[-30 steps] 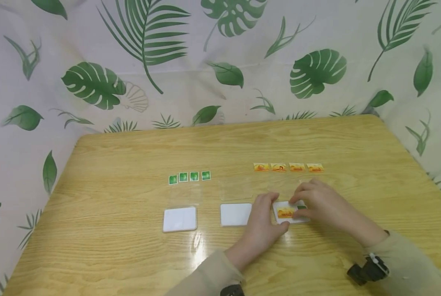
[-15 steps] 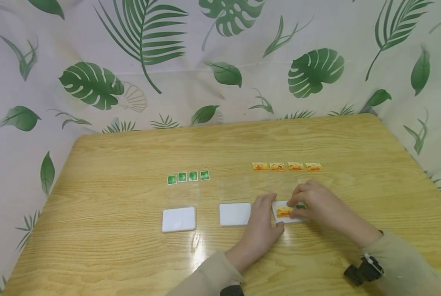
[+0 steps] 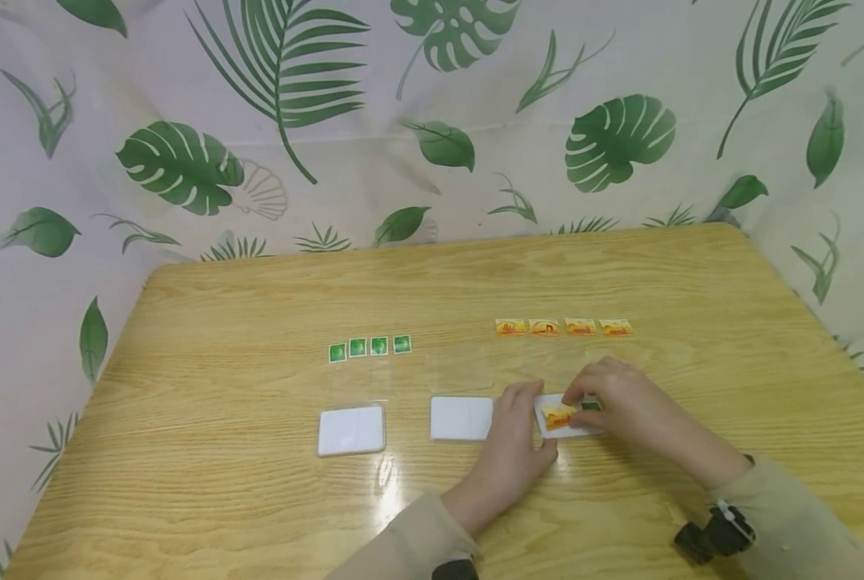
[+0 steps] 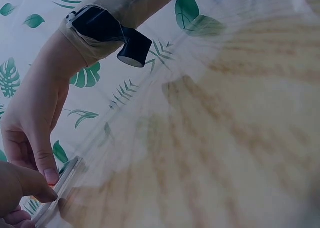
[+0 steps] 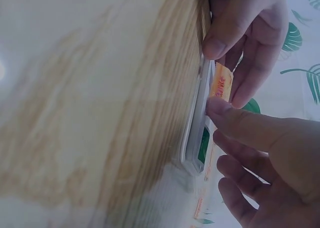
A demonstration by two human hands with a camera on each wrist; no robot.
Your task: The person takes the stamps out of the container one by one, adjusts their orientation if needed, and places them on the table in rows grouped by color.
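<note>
In the head view a white flat case [image 3: 572, 432] lies at the right of the front row, with a green stamp [image 3: 589, 406] at its right end. My left hand [image 3: 507, 451] holds the case's left end between thumb and fingers. Above its white face my right hand [image 3: 623, 399] pinches an orange stamp [image 3: 558, 416] by its right side. Seen from the right wrist, the orange stamp [image 5: 223, 82] bows away from the case [image 5: 192, 133], the thumb against its edge. The right hand's fingers partly hide the green stamp.
Two more white cases, one in the middle [image 3: 460, 419] and one at left [image 3: 350, 430], lie in the row. Clear plastic pieces [image 3: 460, 370] lie behind them. Several green stamps [image 3: 379, 345] and several orange stamps [image 3: 580, 326] are lined up farther back on the wooden table [image 3: 221, 370].
The pinched orange stamp has turned slightly and now sits at a small slant over the case. Both hands have stayed almost in place.
</note>
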